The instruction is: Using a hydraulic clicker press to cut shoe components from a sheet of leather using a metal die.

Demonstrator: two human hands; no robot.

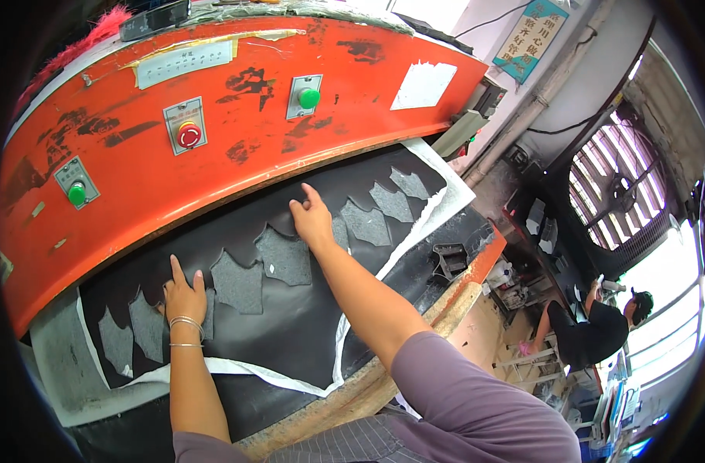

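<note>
Using a light, flat touch is probably suiting the grey cloth pieces (285, 258), which are lying in a row on the black sheet (252, 339), while the left hand (184, 297) and right hand (314, 222) are resting half-spread among them, apparently pinching nothing.

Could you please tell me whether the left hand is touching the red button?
No, the left hand is over the black sheet among the grey pieces, well away from the red button.
</note>
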